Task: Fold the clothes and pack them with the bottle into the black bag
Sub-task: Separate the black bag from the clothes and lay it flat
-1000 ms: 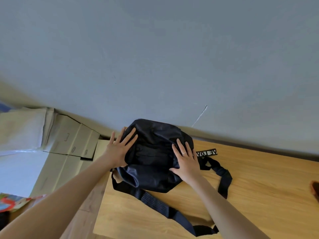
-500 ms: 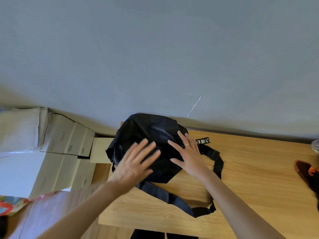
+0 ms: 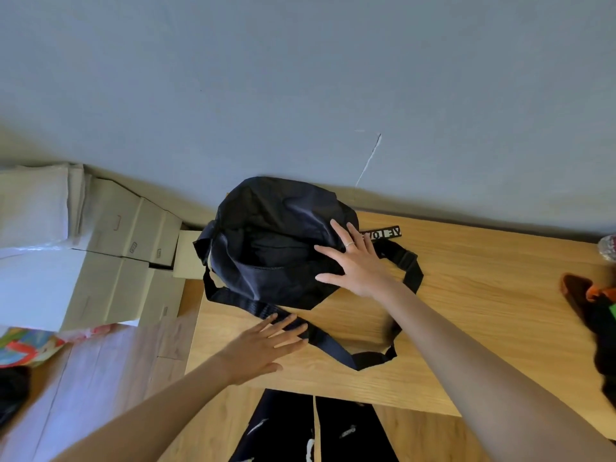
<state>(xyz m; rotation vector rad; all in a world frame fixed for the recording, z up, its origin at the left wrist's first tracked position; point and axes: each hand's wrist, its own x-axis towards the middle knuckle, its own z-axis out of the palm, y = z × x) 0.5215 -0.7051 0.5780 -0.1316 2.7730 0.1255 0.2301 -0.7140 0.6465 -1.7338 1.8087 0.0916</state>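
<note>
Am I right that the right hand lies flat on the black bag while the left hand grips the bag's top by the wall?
Not quite. In the head view the right hand does lie flat on the black bag, but the left hand is off the bag's top, open with fingers spread over the bag's strap on the wooden table.

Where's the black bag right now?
In the head view, the black bag sits at the table's far left corner against the wall, under the right hand.

Bare forearms, no sleeves; thin silver ring on 1 finger of right hand; left hand unadorned; black white-printed trousers below.
</note>
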